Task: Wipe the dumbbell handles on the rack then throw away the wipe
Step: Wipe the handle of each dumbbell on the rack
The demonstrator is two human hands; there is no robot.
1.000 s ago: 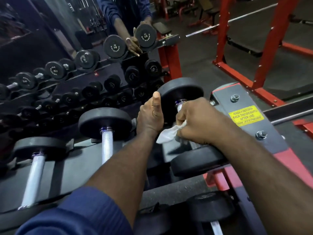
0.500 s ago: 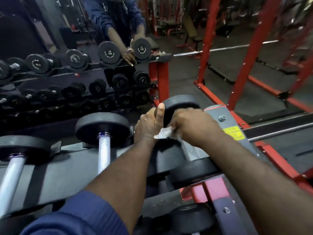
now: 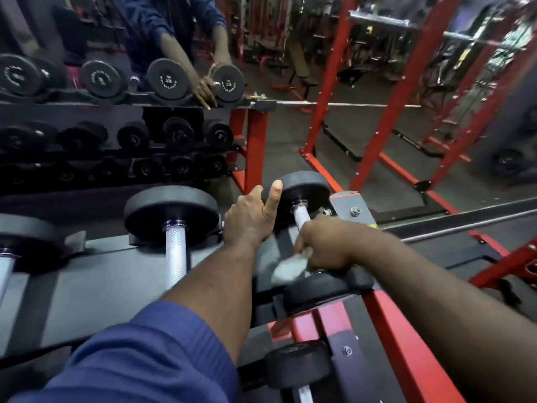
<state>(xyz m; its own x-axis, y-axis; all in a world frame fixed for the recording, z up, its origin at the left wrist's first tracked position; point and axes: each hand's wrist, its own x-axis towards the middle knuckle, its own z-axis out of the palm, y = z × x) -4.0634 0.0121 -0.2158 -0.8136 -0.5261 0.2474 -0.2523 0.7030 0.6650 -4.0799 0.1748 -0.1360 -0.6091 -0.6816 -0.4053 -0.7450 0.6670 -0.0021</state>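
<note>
The rightmost dumbbell (image 3: 305,189) lies on the grey top shelf of the rack (image 3: 96,274), its knurled steel handle (image 3: 299,218) showing just below the far black head. My left hand (image 3: 251,218) grips that far head, thumb up along its edge. My right hand (image 3: 325,245) is wrapped round the near end of the handle with a white wipe (image 3: 289,267) bunched in it, the wipe's tail hanging out to the left. A second dumbbell (image 3: 171,216) lies to the left with its handle (image 3: 175,257) bare.
A third dumbbell (image 3: 17,242) lies at the far left of the shelf. Another one (image 3: 296,365) sits on the lower tier. A mirror (image 3: 116,82) behind the rack reflects more dumbbells. A red power rack (image 3: 406,91) with a barbell (image 3: 334,104) stands to the right.
My right hand has slid with the wipe from the far end of the handle down toward its near end. My left hand stays on the far head.
</note>
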